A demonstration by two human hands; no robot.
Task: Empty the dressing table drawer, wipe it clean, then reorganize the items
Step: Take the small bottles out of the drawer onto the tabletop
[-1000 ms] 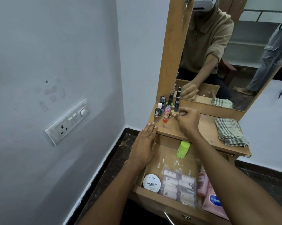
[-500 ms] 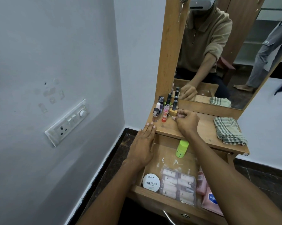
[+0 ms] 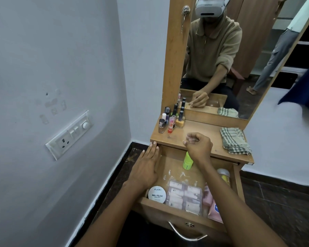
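Both hands (image 3: 146,168) (image 3: 199,146) hover over the open drawer (image 3: 177,210).

Bare tabletop (image 3: 200,130) lies at frame centre, between the nail polish bottles (image 3: 169,120) crowding its left back corner and the folded checked cloth (image 3: 234,140) on its right. Below it, the open drawer (image 3: 168,210) has bare floor behind the green bottle (image 3: 188,161); its front is packed with the round tin (image 3: 157,194), sachet pack (image 3: 185,196) and pink packets (image 3: 211,202).
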